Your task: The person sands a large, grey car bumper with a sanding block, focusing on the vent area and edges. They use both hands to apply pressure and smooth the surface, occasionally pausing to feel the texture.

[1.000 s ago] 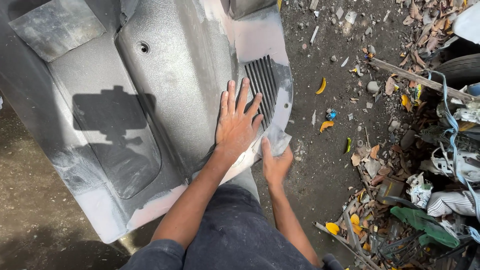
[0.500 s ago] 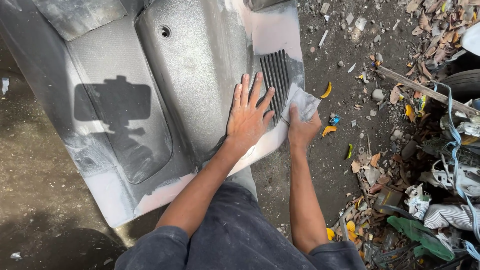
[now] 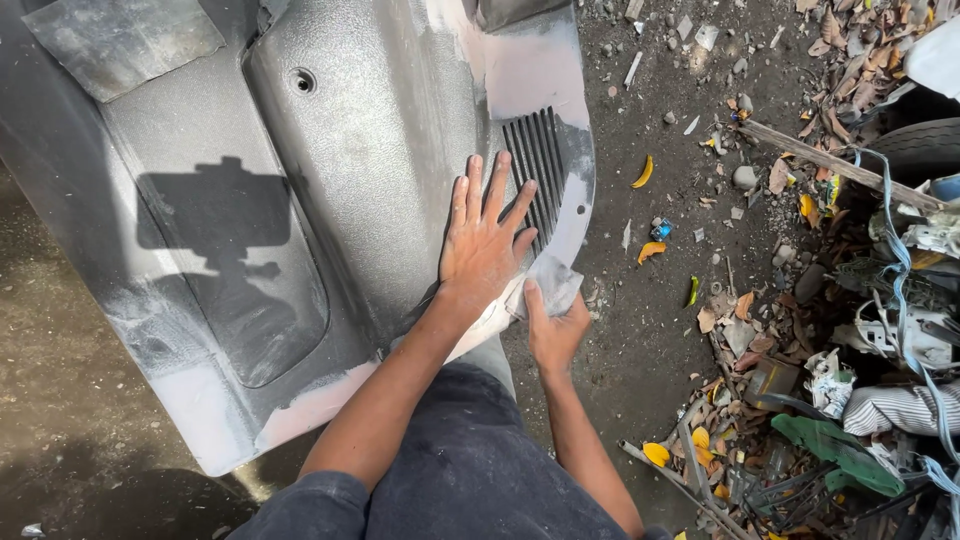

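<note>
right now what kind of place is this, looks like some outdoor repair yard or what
Probably an outdoor scrapyard or roadside body-repair spot: a large grey vehicle panel lies on bare dirt ground, with a heap of scrap and rubbish and a tyre beside it.

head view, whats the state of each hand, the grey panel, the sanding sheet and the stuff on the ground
left hand: flat, fingers spread, pressing on the panel
right hand: closed in a grip on the sanding sheet at the panel's edge
grey panel: lying tilted over the person's lap, surface dull and scuffed, pale patches along its edge
sanding sheet: folded, against the panel's edge
vent slots: open, dusty
ground litter: scattered leaves, scraps, debris
</note>
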